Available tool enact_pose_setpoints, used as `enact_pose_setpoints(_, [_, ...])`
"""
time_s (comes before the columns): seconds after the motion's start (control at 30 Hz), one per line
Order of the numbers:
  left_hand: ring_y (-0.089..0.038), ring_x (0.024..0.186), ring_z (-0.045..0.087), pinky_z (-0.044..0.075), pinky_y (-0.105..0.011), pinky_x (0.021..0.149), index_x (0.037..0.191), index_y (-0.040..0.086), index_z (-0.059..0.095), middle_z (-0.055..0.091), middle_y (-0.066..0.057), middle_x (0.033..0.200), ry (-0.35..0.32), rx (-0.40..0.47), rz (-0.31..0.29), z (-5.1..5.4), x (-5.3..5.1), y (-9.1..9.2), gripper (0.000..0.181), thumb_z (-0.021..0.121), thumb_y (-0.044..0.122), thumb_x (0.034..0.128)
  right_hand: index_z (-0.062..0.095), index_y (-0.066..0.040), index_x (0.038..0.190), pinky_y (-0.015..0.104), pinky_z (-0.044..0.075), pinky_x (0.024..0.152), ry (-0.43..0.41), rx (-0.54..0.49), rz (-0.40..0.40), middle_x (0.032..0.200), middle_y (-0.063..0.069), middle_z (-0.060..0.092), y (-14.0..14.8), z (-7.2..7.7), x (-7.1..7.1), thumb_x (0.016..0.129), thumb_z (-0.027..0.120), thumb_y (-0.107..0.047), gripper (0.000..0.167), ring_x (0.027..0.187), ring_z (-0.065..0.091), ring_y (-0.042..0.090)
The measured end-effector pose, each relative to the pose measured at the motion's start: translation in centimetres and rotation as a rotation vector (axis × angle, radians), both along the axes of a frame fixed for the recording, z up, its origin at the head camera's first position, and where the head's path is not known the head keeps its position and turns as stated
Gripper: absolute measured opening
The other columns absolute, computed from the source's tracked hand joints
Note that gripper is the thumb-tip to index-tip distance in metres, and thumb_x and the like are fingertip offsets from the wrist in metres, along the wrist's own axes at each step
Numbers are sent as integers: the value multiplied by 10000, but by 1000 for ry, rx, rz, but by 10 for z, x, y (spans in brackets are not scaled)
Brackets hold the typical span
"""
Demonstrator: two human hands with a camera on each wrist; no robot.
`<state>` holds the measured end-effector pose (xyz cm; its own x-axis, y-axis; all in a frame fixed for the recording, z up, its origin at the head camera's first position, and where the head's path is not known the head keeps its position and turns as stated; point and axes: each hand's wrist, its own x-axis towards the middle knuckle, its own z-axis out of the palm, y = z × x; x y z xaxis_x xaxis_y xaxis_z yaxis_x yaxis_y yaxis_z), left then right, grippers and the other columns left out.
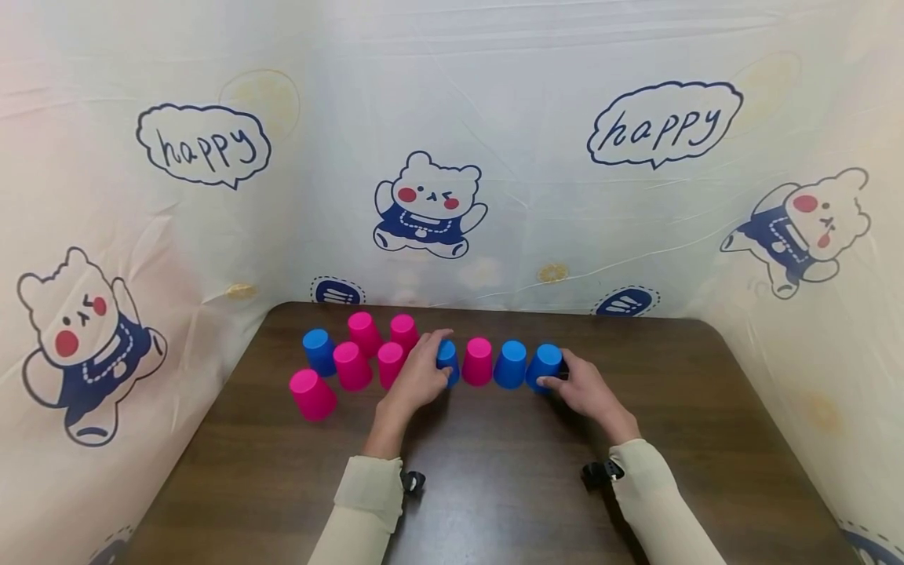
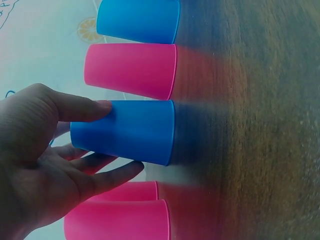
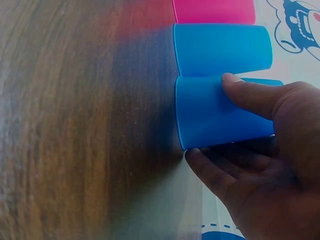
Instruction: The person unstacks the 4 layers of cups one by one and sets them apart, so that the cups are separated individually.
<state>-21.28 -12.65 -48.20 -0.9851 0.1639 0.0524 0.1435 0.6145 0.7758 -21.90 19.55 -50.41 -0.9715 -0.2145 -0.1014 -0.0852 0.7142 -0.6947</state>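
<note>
My left hand holds an upside-down blue cup, thumb on one side and fingers on the other, as the left wrist view shows. To its right stand a pink cup and another blue cup, both rim down. At the right end of this row my right hand grips the last blue cup. In the right wrist view its thumb lies on the near side of that cup, which stands close against its blue neighbour.
Left of my left hand stand several more upside-down pink cups and one blue cup. A pink cup sits nearest the left table edge. The brown wooden table is backed by a printed white cloth.
</note>
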Motion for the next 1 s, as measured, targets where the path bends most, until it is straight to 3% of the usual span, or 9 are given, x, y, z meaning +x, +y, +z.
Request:
enact_pose_setpoints(0.3, [-421, 1355, 545, 520, -618, 1073, 1494, 96, 525, 547, -186, 1431, 6, -5, 15, 2, 2, -1, 624, 742, -23, 921, 465, -9, 1481, 676, 482, 1076, -2, -9, -2, 1403, 252, 616, -1, 1, 0, 1021, 704, -324, 606, 1227, 625, 419])
enact_pose_setpoints(1.0, [-410, 1360, 534, 547, -616, 1033, 1491, 120, 528, 532, -160, 1454, -40, -19, 30, 8, 9, -3, 629, 762, 0, 919, 487, -19, 1452, 659, 505, 1059, 1, -4, -1, 1372, 234, 638, 0, 1, 0, 1019, 710, -307, 565, 1186, 640, 395])
